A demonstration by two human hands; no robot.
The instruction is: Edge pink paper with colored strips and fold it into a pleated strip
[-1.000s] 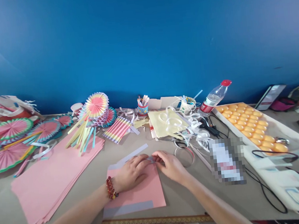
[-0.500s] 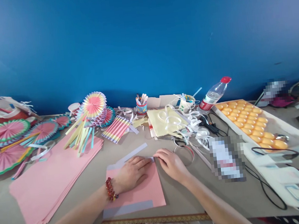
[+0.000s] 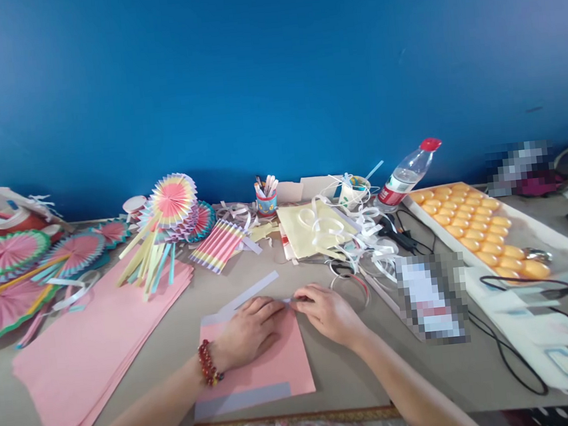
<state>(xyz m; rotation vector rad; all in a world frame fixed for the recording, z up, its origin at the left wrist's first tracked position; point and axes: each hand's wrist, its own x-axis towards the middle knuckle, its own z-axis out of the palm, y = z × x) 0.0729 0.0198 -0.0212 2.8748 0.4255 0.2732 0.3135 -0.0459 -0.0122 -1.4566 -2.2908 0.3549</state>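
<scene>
A pink paper sheet [image 3: 273, 368] with a grey strip along its near edge lies on the table in front of me. My left hand [image 3: 249, 329], a red bead bracelet on its wrist, rests on the sheet's far edge with fingers curled down. My right hand [image 3: 326, 313] pinches the same far edge at the right corner, touching the left fingertips. A loose grey paper strip [image 3: 251, 290] lies just beyond the hands.
A stack of pink sheets [image 3: 90, 339] lies at left, with folded paper fans [image 3: 12, 266] and a fan with streamers [image 3: 166, 214] behind. Yellow paper and white ribbon curls [image 3: 336, 231], a pen cup [image 3: 265, 198], a bottle [image 3: 405, 174], an orange tray [image 3: 481, 231] and cables [image 3: 508, 352] fill the right.
Both hands stay at the pink sheet's far edge; the fingers shift slightly along it. The view has tilted a little.
</scene>
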